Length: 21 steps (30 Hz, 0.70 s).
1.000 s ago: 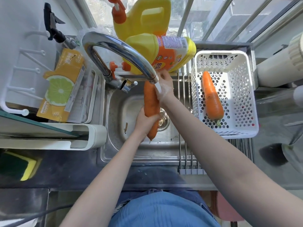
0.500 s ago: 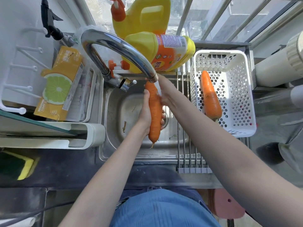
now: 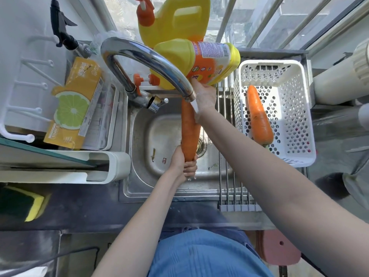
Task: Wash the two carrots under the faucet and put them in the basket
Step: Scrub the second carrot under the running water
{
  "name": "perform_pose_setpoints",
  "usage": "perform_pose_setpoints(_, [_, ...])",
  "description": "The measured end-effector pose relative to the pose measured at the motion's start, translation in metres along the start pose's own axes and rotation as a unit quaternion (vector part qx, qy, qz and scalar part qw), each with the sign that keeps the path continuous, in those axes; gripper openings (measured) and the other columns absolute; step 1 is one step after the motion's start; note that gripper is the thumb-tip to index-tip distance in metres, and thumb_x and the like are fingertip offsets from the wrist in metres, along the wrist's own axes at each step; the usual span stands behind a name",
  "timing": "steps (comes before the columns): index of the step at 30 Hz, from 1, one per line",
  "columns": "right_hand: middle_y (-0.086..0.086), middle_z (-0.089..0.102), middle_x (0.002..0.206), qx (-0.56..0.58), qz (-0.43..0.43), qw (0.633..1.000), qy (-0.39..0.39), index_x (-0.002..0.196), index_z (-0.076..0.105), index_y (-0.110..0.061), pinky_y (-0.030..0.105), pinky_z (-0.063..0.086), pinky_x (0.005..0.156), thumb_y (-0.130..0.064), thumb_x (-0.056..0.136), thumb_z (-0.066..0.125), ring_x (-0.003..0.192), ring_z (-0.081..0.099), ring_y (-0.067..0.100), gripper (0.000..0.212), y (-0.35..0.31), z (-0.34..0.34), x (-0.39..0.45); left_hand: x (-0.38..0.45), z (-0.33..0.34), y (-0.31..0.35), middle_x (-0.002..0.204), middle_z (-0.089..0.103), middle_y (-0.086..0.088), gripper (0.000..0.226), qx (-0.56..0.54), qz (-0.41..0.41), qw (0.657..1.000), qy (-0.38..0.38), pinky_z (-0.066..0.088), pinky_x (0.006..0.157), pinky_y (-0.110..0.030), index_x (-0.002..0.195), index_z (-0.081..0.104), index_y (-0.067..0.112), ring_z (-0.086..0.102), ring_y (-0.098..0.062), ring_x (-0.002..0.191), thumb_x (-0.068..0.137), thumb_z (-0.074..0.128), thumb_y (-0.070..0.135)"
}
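An orange carrot (image 3: 189, 130) stands nearly upright over the steel sink (image 3: 139, 188), its top just under the spout of the curved chrome faucet (image 3: 151, 62), where water runs. My left hand (image 3: 182, 166) grips its thin lower end. My right hand (image 3: 205, 96) is at the carrot's top by the water stream, its fingers hidden behind the spout and the carrot. A second carrot (image 3: 259, 116) lies inside the white perforated basket (image 3: 299, 124) to the right of the sink.
Two yellow detergent bottles (image 3: 195, 62) stand behind the faucet. A white rack with a lime-printed box (image 3: 73, 104) sits left of the sink. A roll-up drying rack (image 3: 233, 196) spans the sink's right side. A green-yellow sponge (image 3: 24, 204) lies at the left.
My left hand has slid down the carrot from its middle to its thin tip. The carrot's top has stayed under the spout with my right hand beside it.
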State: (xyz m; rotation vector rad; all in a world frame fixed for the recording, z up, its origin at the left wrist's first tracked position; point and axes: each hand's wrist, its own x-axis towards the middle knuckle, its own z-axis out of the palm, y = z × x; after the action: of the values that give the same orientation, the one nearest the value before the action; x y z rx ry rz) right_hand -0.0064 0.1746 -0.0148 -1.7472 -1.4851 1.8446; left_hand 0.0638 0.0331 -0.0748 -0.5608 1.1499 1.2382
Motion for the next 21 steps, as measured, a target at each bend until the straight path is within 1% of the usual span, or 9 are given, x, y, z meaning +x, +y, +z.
perform_pose_setpoints(2, [0.002, 0.065, 0.069, 0.011, 0.004, 1.0, 0.012, 0.061, 0.059, -0.018, 0.041, 0.055, 0.08, -0.032, 0.079, 0.064, 0.071, 0.061, 0.023, 0.023, -0.002, -0.003, 0.001, 0.003, -0.001, 0.004, 0.034, 0.023, 0.006, 0.058, 0.013, 0.013, 1.0, 0.009, 0.011, 0.031, -0.012, 0.063, 0.043, 0.011, 0.016, -0.007, 0.026, 0.098, 0.019, 0.05])
perform_pose_setpoints(4, [0.002, 0.066, 0.068, 0.027, 0.007, 0.999, 0.029, 0.061, 0.062, -0.018, 0.038, 0.055, 0.077, -0.032, 0.079, 0.065, 0.069, 0.062, 0.022, 0.023, -0.004, -0.007, 0.002, 0.005, -0.007, 0.007, 0.035, 0.022, 0.007, 0.065, 0.01, 0.032, 0.999, 0.003, 0.012, 0.031, -0.012, 0.064, 0.044, 0.01, 0.016, -0.006, 0.027, 0.098, 0.017, 0.058])
perform_pose_setpoints(6, [0.001, 0.065, 0.065, 0.046, 0.009, 0.997, 0.059, 0.059, 0.062, -0.017, 0.035, 0.053, 0.071, -0.029, 0.079, 0.065, 0.067, 0.061, 0.02, 0.024, -0.002, -0.014, 0.005, 0.004, -0.016, 0.005, 0.041, 0.025, 0.005, 0.06, -0.026, 0.026, 0.999, -0.004, 0.015, 0.03, -0.014, 0.072, 0.044, 0.011, 0.02, -0.005, 0.031, 0.099, 0.021, 0.059])
perform_pose_setpoints(10, [0.001, 0.058, 0.059, 0.075, 0.008, 0.991, 0.11, 0.055, 0.059, -0.016, 0.034, 0.045, 0.064, -0.025, 0.081, 0.061, 0.061, 0.053, 0.018, 0.027, 0.007, -0.029, 0.01, -0.001, -0.028, 0.008, 0.063, 0.045, -0.002, 0.03, -0.029, 0.022, 0.999, -0.001, 0.037, 0.035, -0.013, 0.093, 0.047, 0.007, 0.043, -0.005, 0.042, 0.106, 0.031, 0.03])
perform_pose_setpoints(12, [0.001, 0.062, 0.063, 0.103, 0.025, 0.987, 0.123, 0.058, 0.063, -0.016, 0.034, 0.048, 0.066, -0.026, 0.079, 0.061, 0.066, 0.057, 0.019, 0.023, 0.013, -0.034, 0.009, 0.002, -0.029, 0.009, 0.06, 0.052, -0.004, 0.024, -0.042, 0.01, 0.999, 0.014, 0.042, 0.036, -0.013, 0.094, 0.048, 0.004, 0.049, -0.005, 0.041, 0.105, 0.033, 0.019])
perform_pose_setpoints(14, [0.003, 0.063, 0.066, 0.142, 0.031, 0.98, 0.138, 0.06, 0.065, -0.015, 0.034, 0.051, 0.067, -0.024, 0.078, 0.061, 0.068, 0.059, 0.02, 0.021, 0.016, -0.037, 0.009, 0.003, -0.029, 0.008, 0.051, 0.054, -0.003, 0.028, -0.071, -0.011, 0.997, 0.028, 0.041, 0.033, -0.013, 0.088, 0.051, 0.003, 0.05, -0.005, 0.037, 0.105, 0.036, 0.02])
perform_pose_setpoints(17, [0.003, 0.056, 0.062, 0.18, 0.024, 0.971, 0.155, 0.06, 0.062, -0.013, 0.03, 0.046, 0.061, -0.021, 0.08, 0.061, 0.063, 0.053, 0.018, 0.021, 0.019, -0.036, 0.008, 0.005, -0.029, 0.008, 0.044, 0.046, 0.004, 0.038, -0.067, -0.03, 0.997, 0.038, 0.025, 0.025, -0.012, 0.073, 0.044, 0.014, 0.042, -0.004, 0.032, 0.105, 0.034, 0.033])
perform_pose_setpoints(19, [0.002, 0.056, 0.06, 0.19, 0.024, 0.968, 0.164, 0.058, 0.062, -0.013, 0.03, 0.046, 0.061, -0.021, 0.08, 0.062, 0.061, 0.053, 0.017, 0.024, 0.019, -0.034, 0.006, 0.008, -0.028, 0.011, 0.04, 0.035, 0.008, 0.04, -0.087, -0.029, 0.995, 0.049, 0.015, 0.025, -0.013, 0.067, 0.035, 0.018, 0.032, -0.003, 0.028, 0.105, 0.032, 0.031])
perform_pose_setpoints(21, [0.001, 0.059, 0.061, 0.215, 0.031, 0.961, 0.173, 0.054, 0.062, -0.015, 0.034, 0.052, 0.067, -0.022, 0.078, 0.063, 0.064, 0.057, 0.018, 0.025, 0.017, -0.033, 0.005, 0.01, -0.023, 0.016, 0.036, 0.029, 0.008, 0.04, -0.163, -0.001, 0.984, 0.07, 0.014, 0.024, -0.013, 0.065, 0.033, 0.018, 0.026, -0.002, 0.025, 0.105, 0.033, 0.023])
